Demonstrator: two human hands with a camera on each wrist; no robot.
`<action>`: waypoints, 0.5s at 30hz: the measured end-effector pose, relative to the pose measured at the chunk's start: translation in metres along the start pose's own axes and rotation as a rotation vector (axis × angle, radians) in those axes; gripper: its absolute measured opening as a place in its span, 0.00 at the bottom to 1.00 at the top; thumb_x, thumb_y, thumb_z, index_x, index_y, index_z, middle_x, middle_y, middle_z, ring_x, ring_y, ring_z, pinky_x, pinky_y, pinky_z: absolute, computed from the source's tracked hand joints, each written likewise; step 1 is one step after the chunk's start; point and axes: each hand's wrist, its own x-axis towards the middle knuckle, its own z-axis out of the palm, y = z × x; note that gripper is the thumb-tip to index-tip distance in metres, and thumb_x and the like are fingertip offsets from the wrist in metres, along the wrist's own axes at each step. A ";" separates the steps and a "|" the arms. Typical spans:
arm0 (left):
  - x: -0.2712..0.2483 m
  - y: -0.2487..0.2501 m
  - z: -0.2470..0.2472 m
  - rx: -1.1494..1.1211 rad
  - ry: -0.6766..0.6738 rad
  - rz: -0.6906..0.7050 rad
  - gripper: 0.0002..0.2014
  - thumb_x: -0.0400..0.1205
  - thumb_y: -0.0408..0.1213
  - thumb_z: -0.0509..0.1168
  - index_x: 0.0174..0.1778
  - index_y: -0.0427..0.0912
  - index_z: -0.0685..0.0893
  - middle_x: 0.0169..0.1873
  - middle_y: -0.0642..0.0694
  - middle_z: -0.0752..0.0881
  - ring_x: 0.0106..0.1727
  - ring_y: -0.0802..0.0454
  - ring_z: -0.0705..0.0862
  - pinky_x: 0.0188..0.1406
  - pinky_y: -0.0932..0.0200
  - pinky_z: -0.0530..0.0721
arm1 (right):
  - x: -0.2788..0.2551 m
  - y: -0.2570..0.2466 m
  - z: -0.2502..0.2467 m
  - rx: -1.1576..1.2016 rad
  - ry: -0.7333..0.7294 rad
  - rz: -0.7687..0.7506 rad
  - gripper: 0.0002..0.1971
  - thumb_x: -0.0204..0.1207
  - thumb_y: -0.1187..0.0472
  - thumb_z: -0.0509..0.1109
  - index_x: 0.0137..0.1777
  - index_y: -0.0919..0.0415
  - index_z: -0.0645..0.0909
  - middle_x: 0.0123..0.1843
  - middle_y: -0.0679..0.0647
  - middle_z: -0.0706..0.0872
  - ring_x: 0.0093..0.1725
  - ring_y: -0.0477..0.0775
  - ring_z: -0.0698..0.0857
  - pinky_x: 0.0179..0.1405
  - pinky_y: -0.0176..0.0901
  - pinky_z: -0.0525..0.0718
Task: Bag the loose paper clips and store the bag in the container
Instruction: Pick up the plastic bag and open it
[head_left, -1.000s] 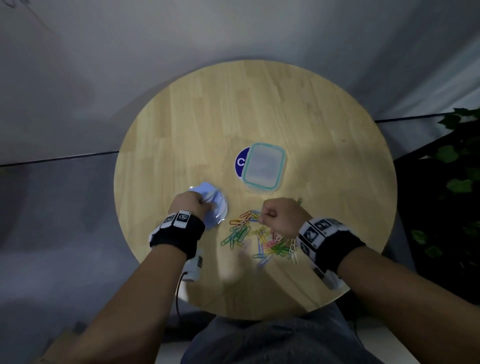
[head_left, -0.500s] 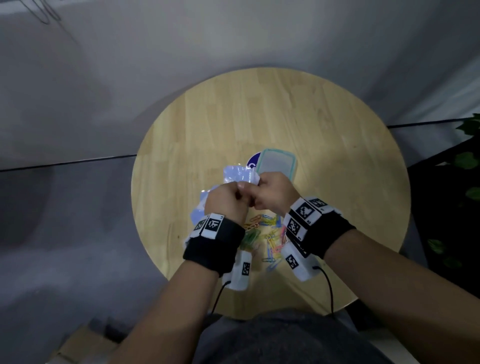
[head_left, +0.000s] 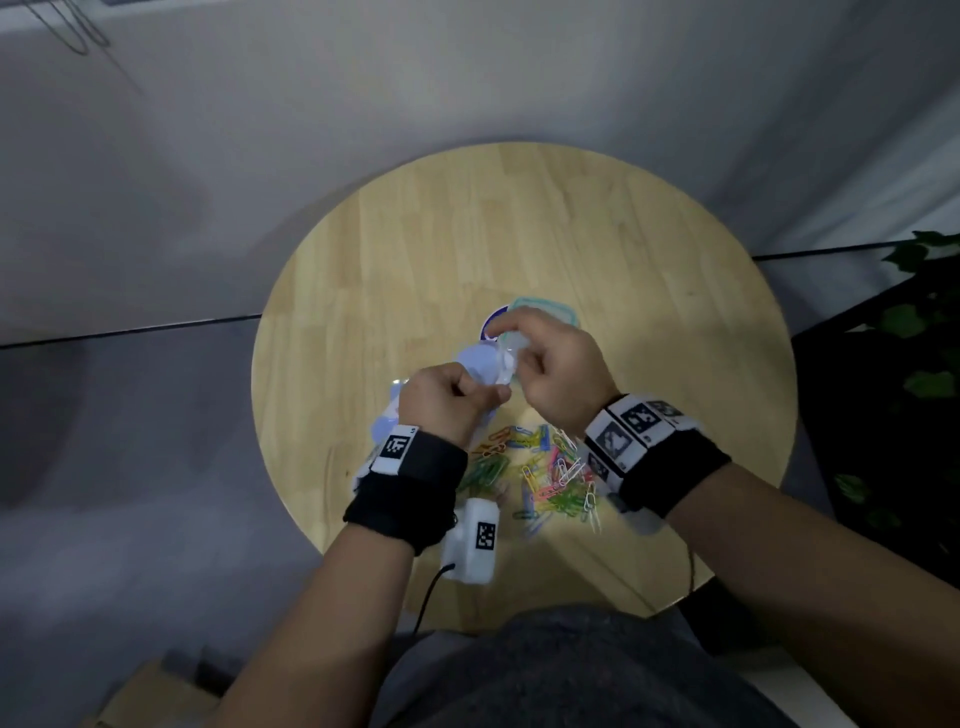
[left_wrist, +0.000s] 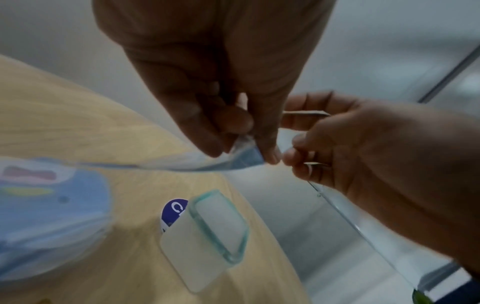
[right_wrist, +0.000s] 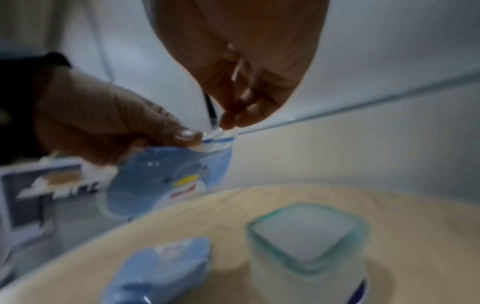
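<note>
One round wooden table (head_left: 415, 249) carries everything. On it stands one container (left_wrist: 207, 236) with a teal-rimmed lid, near the table's middle, sitting partly over one dark blue round sticker (left_wrist: 173, 209) marked with a white letter C. One heap of coloured paper clips (head_left: 540, 473) lies loose near the table's near edge; they overlap too much to count. Two blue plastic bags show in the right wrist view: one bag (right_wrist: 168, 181) held up in the air above the table, and a second bag (right_wrist: 158, 269) lying flat on the table to the left of the container.

The left hand (head_left: 447, 400) has its fingers curled, thumb and fingertips pinching one side of the raised bag's top edge. The right hand (head_left: 561, 369) pinches the same top edge just beside them, its fingertips (right_wrist: 233, 121) bunched together on the strip. The two pinches almost touch, and the bag hangs below them, tilted toward the left.

In the head view the right hand covers most of the container, and the left wrist hides part of the second bag. Both wrist views are blurred, so the bags' printed picture is hard to make out, as is whether the bag's mouth is parted.
</note>
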 end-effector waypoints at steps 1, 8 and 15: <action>0.000 0.002 -0.003 -0.044 -0.034 -0.019 0.18 0.67 0.37 0.80 0.22 0.34 0.78 0.17 0.43 0.78 0.19 0.53 0.74 0.27 0.61 0.75 | -0.003 0.002 -0.005 -0.075 -0.081 -0.128 0.20 0.68 0.75 0.59 0.55 0.59 0.84 0.45 0.46 0.88 0.37 0.40 0.86 0.36 0.37 0.83; -0.008 0.013 -0.011 -0.308 -0.265 -0.135 0.20 0.70 0.39 0.76 0.17 0.42 0.74 0.12 0.47 0.74 0.15 0.53 0.68 0.20 0.64 0.68 | -0.022 0.010 -0.025 -0.304 -0.110 -0.317 0.11 0.73 0.66 0.69 0.54 0.57 0.85 0.53 0.51 0.90 0.51 0.52 0.89 0.45 0.46 0.85; -0.010 0.013 0.000 -0.427 -0.222 -0.148 0.23 0.75 0.46 0.71 0.16 0.47 0.72 0.17 0.50 0.69 0.24 0.52 0.63 0.30 0.56 0.63 | -0.032 0.002 -0.033 -0.243 -0.083 -0.243 0.11 0.72 0.65 0.70 0.53 0.55 0.84 0.46 0.50 0.87 0.39 0.53 0.87 0.36 0.47 0.86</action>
